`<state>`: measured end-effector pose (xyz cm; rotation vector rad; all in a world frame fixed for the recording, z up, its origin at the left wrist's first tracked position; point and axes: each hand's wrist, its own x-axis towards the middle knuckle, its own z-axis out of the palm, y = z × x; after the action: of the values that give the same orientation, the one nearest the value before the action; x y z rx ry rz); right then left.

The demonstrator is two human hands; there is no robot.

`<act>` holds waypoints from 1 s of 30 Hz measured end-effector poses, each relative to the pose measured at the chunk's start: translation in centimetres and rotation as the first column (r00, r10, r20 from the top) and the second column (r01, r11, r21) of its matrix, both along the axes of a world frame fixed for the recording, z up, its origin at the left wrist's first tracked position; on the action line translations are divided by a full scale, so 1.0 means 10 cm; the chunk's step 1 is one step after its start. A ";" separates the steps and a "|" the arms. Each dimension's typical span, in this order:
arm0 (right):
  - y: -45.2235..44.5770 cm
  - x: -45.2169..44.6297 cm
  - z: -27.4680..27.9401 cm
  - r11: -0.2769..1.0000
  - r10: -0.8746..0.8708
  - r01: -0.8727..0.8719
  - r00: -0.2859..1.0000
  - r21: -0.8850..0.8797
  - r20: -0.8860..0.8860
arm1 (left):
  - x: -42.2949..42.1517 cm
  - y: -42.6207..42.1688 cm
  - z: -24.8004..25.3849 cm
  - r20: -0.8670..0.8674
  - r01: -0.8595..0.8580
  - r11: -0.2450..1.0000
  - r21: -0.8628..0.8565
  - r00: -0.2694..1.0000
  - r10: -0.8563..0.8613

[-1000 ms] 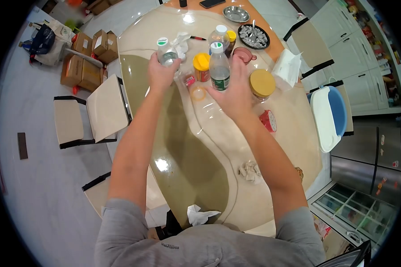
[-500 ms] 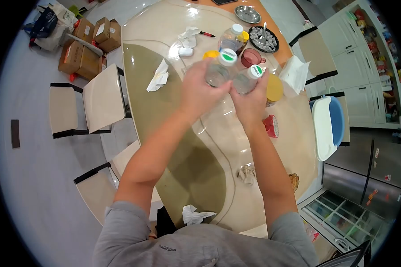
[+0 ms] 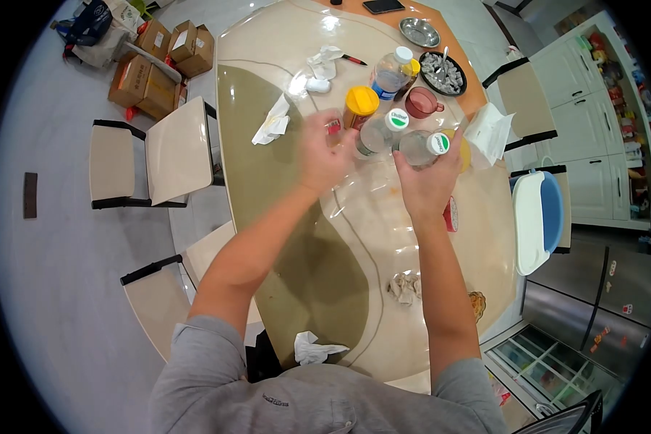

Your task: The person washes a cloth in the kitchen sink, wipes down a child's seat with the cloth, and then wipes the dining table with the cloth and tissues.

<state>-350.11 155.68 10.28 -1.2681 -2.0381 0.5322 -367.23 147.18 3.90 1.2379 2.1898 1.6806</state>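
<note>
Since the earlier frame, the left hand [image 3: 325,159] has come away from the nearer-left green-capped bottle [image 3: 374,136], which it was gripping, and both bottles now sit a little apart with the yellow-lidded jar [image 3: 360,107] back in clear view behind them. That hand is blurred, its fingers curled just beside the bottle and around or over a small red-labelled item [image 3: 333,126]; whether its grip is pinching anything I cannot tell. The right hand [image 3: 428,181] has its grip closed round the body of the right-hand green-capped bottle [image 3: 417,148], thumb on one side and fingers on the other, with the cap leaning toward the fingers. Both bottles are at the middle of the far part of the bench [image 3: 383,239], between the two hands. Behind them are a blue-labelled bottle [image 3: 391,74] and a pink cup [image 3: 421,104], with a black dish [image 3: 448,93] of grey pieces and a spoon beyond the cup, near a metal dish [image 3: 419,32]. A gold lid [image 3: 464,153] shows partly behind the right fingers, and a white tissue pack [image 3: 488,137] lies to its right. Left of the jar are a loose tissue [image 3: 273,121] and, farther off, a pen [image 3: 354,59]. A crumpled tissue [image 3: 406,288] rests near the right forearm.
</note>
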 end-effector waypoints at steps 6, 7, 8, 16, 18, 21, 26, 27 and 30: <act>-0.09 0.14 0.03 0.998 -0.052 0.051 0.997 -0.022 -0.063 | -0.81 -0.27 -0.56 -0.523 -0.391 0.909 -0.141 0.809 0.267; -0.12 0.18 0.02 0.998 -0.056 0.056 0.997 0.008 -0.055 | -0.86 -0.28 -0.60 -0.502 -0.334 0.930 -0.156 0.837 0.217; -0.16 0.22 -0.01 0.997 -0.059 0.061 0.997 0.039 -0.047 | -0.90 -0.30 -0.65 -0.479 -0.276 0.946 -0.170 0.862 0.165; -1.09 1.30 -0.51 0.976 0.207 -0.218 0.926 -0.002 0.316 | -0.87 -0.80 -0.83 -0.364 -0.065 0.904 -0.422 0.926 -0.104; -1.34 1.69 -0.65 0.992 0.114 -0.070 0.876 -0.109 0.469 | -0.70 -1.03 -0.70 -0.336 -0.042 0.889 -0.456 0.933 -0.129; -1.82 2.02 -0.76 0.966 0.207 -0.071 0.787 -0.249 0.581 | -0.29 -1.30 -0.40 -0.299 0.097 0.910 -0.402 0.926 -0.231; -1.90 2.23 -0.93 0.981 0.194 -0.152 0.838 -0.124 0.510 | -0.52 -0.99 -0.14 -0.341 -0.107 0.958 -0.265 0.940 0.010; -1.91 2.23 -0.94 0.981 0.192 -0.154 0.856 -0.117 0.480 | -0.70 -0.81 -0.12 -0.259 -0.069 0.954 -0.291 0.966 -0.009; -1.93 2.24 -1.03 0.963 0.257 -0.176 0.831 -0.205 0.494 | -1.24 -0.13 -0.32 0.120 0.112 0.946 -0.304 0.990 -0.079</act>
<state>-327.67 136.40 0.03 -1.3852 -2.6625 0.4905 -379.65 145.86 0.67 1.1227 2.1846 1.2720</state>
